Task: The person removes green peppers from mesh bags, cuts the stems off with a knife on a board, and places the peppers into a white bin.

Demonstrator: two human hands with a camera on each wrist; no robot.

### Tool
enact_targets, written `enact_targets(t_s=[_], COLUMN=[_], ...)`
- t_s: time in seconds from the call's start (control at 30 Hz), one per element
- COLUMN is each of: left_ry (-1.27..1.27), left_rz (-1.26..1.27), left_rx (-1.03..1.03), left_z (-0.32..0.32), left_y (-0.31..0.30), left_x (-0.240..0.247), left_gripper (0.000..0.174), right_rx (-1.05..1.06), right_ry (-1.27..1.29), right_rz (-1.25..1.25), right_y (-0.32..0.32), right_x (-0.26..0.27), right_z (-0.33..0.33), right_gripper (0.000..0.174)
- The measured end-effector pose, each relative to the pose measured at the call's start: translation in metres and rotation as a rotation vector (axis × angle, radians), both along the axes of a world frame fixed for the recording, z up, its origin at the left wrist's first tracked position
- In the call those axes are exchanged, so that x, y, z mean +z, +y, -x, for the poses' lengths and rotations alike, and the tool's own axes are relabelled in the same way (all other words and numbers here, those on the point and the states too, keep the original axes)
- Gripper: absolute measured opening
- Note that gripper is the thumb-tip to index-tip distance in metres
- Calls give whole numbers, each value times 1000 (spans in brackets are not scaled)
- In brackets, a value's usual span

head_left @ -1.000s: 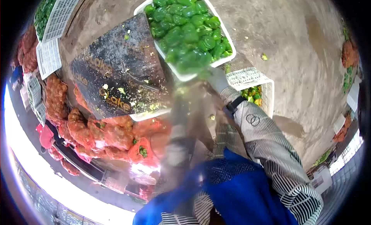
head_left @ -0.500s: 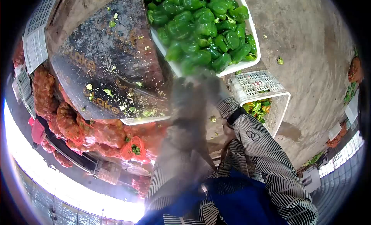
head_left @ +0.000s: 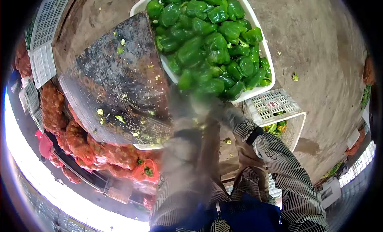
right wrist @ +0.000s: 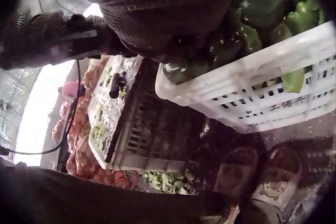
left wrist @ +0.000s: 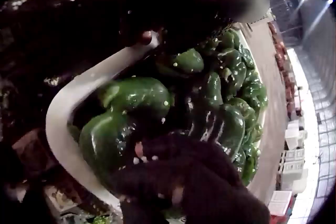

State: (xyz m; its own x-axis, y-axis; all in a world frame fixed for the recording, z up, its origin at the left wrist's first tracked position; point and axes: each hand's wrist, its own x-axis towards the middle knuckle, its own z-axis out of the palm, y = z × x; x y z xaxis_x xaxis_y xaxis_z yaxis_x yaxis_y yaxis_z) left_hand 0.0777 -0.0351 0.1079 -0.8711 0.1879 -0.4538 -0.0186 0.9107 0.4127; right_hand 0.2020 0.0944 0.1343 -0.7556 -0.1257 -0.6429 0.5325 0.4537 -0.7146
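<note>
Glossy green peppers [head_left: 217,46] fill a white crate [head_left: 269,60]. Both gloved hands are blurred at its near corner: the left hand [head_left: 179,100] beside the black board, the right hand [head_left: 223,112] close on its right. A blurred pale-green shape lies between them; whether either hand grips it cannot be told. In the left wrist view, dark gloved fingers [left wrist: 184,179] lie against a large pepper [left wrist: 102,142] inside the crate's corner, seeds on the fingertips. In the right wrist view, a dark glove [right wrist: 173,19] hides part of the peppers at the rim.
A black board [head_left: 115,72] scattered with seeds and green bits covers a crate at the left. A smaller white crate [head_left: 275,106] with pepper scraps stands at the right. Red net sacks [head_left: 115,156] line the left; sandals [right wrist: 278,174] show below the crate.
The head view has shifted, so crates and board sit lower than half a second ago. Both hands stay near the crate's close corner, still blurred, with the left arm moving.
</note>
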Motion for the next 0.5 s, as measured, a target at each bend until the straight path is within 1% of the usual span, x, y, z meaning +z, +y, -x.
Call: enact_targets(t_s=[0.03, 0.07, 0.1, 0.17, 0.2, 0.23, 0.3, 0.33, 0.37, 0.4, 0.47, 0.5], left_ry=[-28, -113, -114, -60, -93, -97, -15, -43, -44, -21, 3, -55], left_rz=[20, 123, 127, 39, 38, 44, 211, 317, 318, 408, 500, 493], left_rx=[-72, -70, -76, -216, -164, -167, -240, -294, -295, -452, -611, -614], left_z=[4, 11, 12, 8, 4, 1, -3, -2, -2, 0, 7, 12], left_y=[-1, 15, 20, 19, 13, 12, 16, 21, 24, 27, 44, 55], left_x=[-2, 16, 24, 34, 23, 24, 24, 24, 23, 21, 37, 48], left_gripper=[41, 38, 38, 42, 45, 45, 50, 57, 57, 60, 62, 62], right_rx=[-7, -11, -11, -11, -7, 3, 35, 53, 71, 91, 37, -51], right_ry=[2, 4, 6, 12, 16, 19, 25, 29, 29, 29, -3, -39], right_rz=[-9, -26, -37, -67, -80, -95, -147, -170, -190, -210, -142, -44], right_y=[-4, -7, -11, -15, -16, -16, -17, -18, -20, -21, -21, -19], right_x=[-3, -6, -8, -7, -5, -2, 4, 5, 3, 2, 1, -2], right_z=[-1, -1, 0, -2, -4, -6, -11, -13, -14, -15, -14, -12], right_gripper=[32, 32, 33, 33, 33, 34, 34, 35, 35, 35, 36, 35])
